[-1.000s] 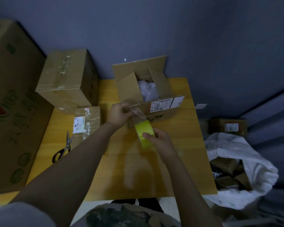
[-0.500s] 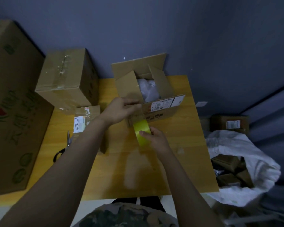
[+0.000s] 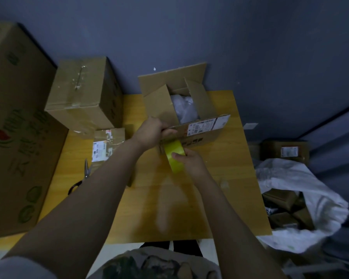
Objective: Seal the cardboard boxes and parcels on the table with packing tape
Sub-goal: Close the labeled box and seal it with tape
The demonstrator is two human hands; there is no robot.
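Observation:
An open cardboard box stands at the back middle of the wooden table, its flaps up and white packing visible inside. Its near flap carries a shipping label. My left hand is curled on the near left corner of that flap. My right hand grips a yellow-green roll of packing tape just in front of the box's near side. A small taped parcel with a white label lies left of my left arm.
A sealed brown box sits at the back left, and a large printed carton stands further left. Scissors lie by the parcel. On the right, off the table, a white sack holds several small parcels, with another labelled box behind it.
My left hand moved up from pulling the tape end to the box's near flap. The tape roll in my right hand came closer to the box front.

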